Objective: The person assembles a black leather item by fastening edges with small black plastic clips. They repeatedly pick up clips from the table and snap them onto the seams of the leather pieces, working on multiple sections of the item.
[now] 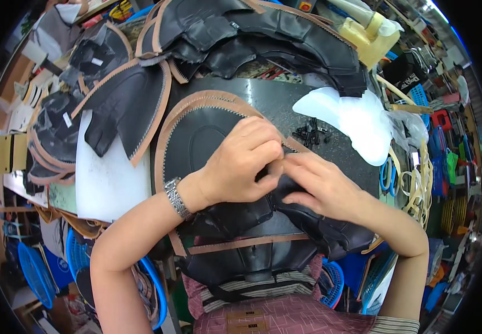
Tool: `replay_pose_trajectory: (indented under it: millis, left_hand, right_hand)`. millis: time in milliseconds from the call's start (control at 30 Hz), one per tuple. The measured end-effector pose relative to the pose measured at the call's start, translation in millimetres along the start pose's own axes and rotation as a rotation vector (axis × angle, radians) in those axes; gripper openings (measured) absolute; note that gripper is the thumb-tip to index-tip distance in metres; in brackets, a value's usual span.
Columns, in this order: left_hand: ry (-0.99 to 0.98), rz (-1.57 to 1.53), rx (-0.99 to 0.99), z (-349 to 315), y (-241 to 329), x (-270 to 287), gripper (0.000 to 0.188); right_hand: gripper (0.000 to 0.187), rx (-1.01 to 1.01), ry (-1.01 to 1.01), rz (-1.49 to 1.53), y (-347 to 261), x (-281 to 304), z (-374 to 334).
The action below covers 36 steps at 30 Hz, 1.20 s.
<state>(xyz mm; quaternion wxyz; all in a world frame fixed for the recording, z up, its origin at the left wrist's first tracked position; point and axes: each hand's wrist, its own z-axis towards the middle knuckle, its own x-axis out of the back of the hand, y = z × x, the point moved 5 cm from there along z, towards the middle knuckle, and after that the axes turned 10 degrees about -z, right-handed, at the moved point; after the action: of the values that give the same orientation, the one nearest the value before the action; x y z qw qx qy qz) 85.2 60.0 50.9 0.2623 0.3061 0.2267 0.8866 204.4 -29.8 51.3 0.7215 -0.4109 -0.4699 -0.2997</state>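
A black leather-like panel (201,123) with a brown, zigzag-edged border lies in front of me, its lower part draped over the table edge toward my lap. Curled into a pinch above the panel's right part is my left hand (246,161); whatever its fingertips grip is hidden. Against it, my right hand (324,186) presses its fingertips together at the brown border, the thumb lower down over the black material. The fingertips of both hands meet at this spot. Small black clips (311,132) lie loosely piled beyond my right hand.
More black panels (127,94) with brown borders lie at the left, and a thick stack (218,33) stands at the back. White sheets (357,119) rest at the right of the dark tabletop (263,100). Blue baskets (35,273) stand below at the left.
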Motion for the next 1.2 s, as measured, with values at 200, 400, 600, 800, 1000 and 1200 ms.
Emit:
replay_pose_trajectory:
  millis: [200, 400, 600, 800, 1000, 1200]
  left_hand:
    - [-0.331, 0.178, 0.048, -21, 9, 17, 0.024]
    - [-0.179, 0.214, 0.571, -35, -3, 11, 0.017]
    - [-0.172, 0.245, 0.741, -35, -6, 4, 0.020]
    - [-0.180, 0.238, 0.741, -38, -8, -4, 0.015]
    - [-0.281, 0.328, 0.481, -28, -5, -4, 0.016]
    - [-0.404, 0.191, 0.644, -28, -17, 9, 0.021]
  right_hand:
    - [0.032, 0.230, -0.198, -0.174, -18, -16, 11]
    - [0.010, 0.327, -0.268, -0.170, -20, -26, 11]
    - [0.012, 0.386, -0.145, -0.399, -35, -32, -5]
    - [0.019, 0.473, 0.365, -0.562, -42, -29, -16]
    - [0.020, 0.371, 0.135, -0.389, -25, -28, 4]
    - [0.019, 0.499, 0.126, -0.474, -31, -28, 9]
